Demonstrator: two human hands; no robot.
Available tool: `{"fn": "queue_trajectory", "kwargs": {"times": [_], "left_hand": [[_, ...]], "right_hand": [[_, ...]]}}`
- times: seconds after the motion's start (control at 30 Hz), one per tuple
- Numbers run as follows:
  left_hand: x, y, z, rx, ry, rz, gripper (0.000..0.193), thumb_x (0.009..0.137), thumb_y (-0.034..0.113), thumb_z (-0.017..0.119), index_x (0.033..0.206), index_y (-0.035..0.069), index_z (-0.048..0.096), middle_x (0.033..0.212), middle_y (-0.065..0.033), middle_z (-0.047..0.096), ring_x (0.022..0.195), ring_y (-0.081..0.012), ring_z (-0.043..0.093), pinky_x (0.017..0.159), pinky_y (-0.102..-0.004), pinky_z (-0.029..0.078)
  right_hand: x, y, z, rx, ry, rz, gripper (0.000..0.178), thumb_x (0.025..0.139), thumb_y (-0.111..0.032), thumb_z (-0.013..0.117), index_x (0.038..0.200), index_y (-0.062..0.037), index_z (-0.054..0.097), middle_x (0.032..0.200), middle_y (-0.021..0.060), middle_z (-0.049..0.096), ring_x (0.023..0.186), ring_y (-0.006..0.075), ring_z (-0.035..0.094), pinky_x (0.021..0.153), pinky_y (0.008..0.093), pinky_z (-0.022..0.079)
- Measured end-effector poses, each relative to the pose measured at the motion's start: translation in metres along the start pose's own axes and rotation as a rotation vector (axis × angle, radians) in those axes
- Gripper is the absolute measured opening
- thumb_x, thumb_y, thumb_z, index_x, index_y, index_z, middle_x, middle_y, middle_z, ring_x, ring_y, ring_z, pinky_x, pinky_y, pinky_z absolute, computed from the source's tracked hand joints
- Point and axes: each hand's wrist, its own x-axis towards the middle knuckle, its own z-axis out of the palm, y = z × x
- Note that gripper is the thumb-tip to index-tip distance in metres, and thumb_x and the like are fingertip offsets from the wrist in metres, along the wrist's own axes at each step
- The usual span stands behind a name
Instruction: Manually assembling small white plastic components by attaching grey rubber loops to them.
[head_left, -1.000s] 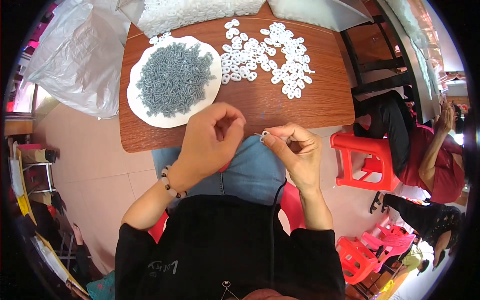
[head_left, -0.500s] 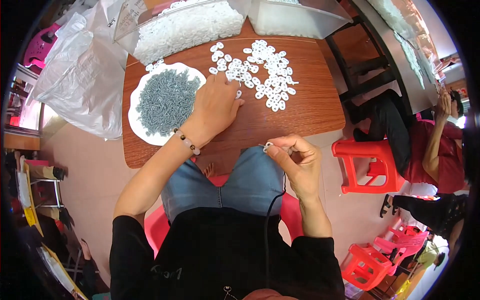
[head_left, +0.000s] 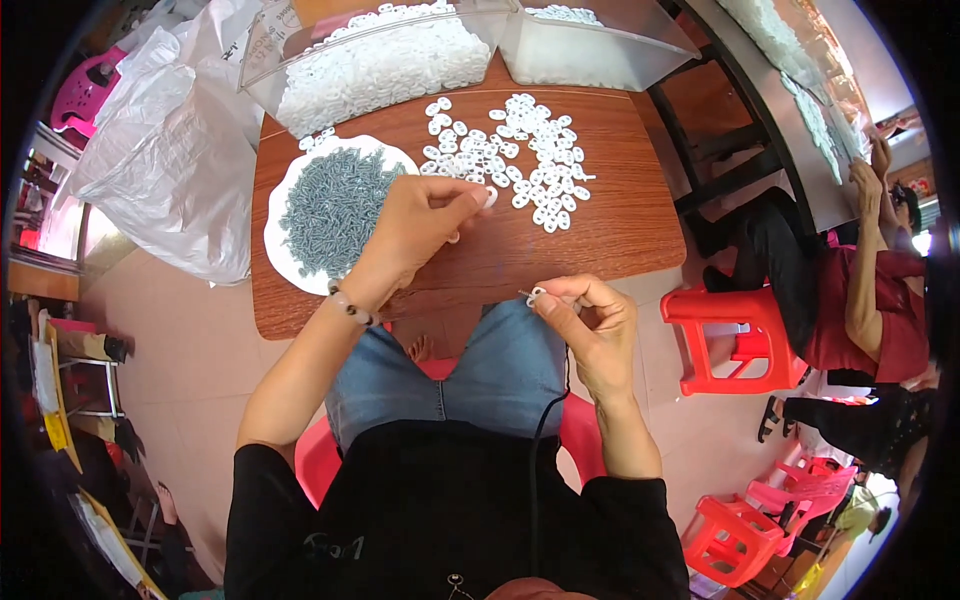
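Observation:
My left hand [head_left: 415, 228] is above the table, pinching a small white oval plastic piece with two holes [head_left: 490, 197] between thumb and fingertips. Over my lap, near the table's front edge, my right hand [head_left: 600, 325] grips a similar white plastic piece [head_left: 537, 298]. A grey screw [head_left: 524, 293] sticks out leftward from that piece. To the left of my left hand is a white scalloped plate [head_left: 281, 258] heaped with grey screws [head_left: 335, 215]. Loose white pieces [head_left: 545, 150] lie scattered beyond both hands. A lone white piece shows partly beneath my left hand.
Two clear bins hold more white pieces: a fuller one [head_left: 265, 92] and another [head_left: 600, 65], both along the brown table's [head_left: 610, 235] far edge. A plastic bag [head_left: 165, 160] stands left. At right are a red stool [head_left: 730, 345] and a seated person [head_left: 860, 320].
My left hand has drawn back from the scattered pieces toward me, now with a white piece in its fingertips. My right hand has stayed nearly still. The view has shifted slightly.

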Motion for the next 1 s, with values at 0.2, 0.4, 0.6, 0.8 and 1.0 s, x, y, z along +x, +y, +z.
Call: {"fn": "queue_trajectory", "kwargs": {"times": [0.2,0.4,0.6,0.8,1.0], "left_hand": [[-0.033,0.001,0.002,-0.425,-0.127,-0.267,0.024,0.088,0.020,0.067,0.100,-0.001,0.068,0.088,-0.0059,0.068,0.067,-0.0037,0.053,0.060,-0.0174,0.044],[-0.056,-0.002,0.010,-0.492,-0.165,-0.276,0.025,0.088,0.021,0.066,0.102,0.000,0.068,0.089,-0.0064,0.068,0.069,-0.0039,0.055,0.062,-0.0170,0.046],[-0.065,0.000,0.021,-0.427,-0.198,-0.238,0.019,0.089,0.016,0.063,0.098,0.000,0.066,0.085,-0.0051,0.067,0.069,-0.0054,0.057,0.061,-0.0181,0.046],[-0.082,0.002,0.037,-0.185,-0.341,-0.243,0.013,0.088,0.012,0.062,0.090,-0.001,0.063,0.075,-0.0025,0.063,0.060,-0.0054,0.056,0.054,-0.0193,0.045],[-0.078,-0.015,0.047,-0.286,-0.324,-0.171,0.012,0.086,0.008,0.061,0.091,-0.002,0.062,0.074,-0.0022,0.063,0.061,-0.0049,0.055,0.052,-0.0178,0.043]], "right_hand": [[0.001,-0.003,0.003,0.059,0.018,0.021,0.008,0.083,0.001,0.066,0.091,0.0017,0.067,0.082,0.0058,0.068,0.074,0.0084,0.061,0.069,0.0201,0.047],[0.004,-0.003,0.004,0.067,0.017,0.028,0.008,0.083,0.000,0.066,0.091,0.0017,0.066,0.082,0.0059,0.067,0.075,0.0086,0.061,0.069,0.0206,0.047],[0.000,-0.006,0.004,0.126,0.034,0.034,0.009,0.085,0.001,0.064,0.094,0.0018,0.065,0.086,0.0083,0.068,0.078,0.0100,0.063,0.072,0.0222,0.049],[0.002,0.002,0.001,0.415,-0.142,0.091,0.009,0.087,0.001,0.062,0.095,0.0023,0.063,0.089,0.0085,0.068,0.078,0.0106,0.063,0.070,0.0231,0.050],[0.000,0.004,0.004,0.406,-0.214,0.088,0.007,0.089,-0.002,0.061,0.095,0.0017,0.062,0.088,0.0058,0.066,0.078,0.0092,0.062,0.068,0.0235,0.051]]}}
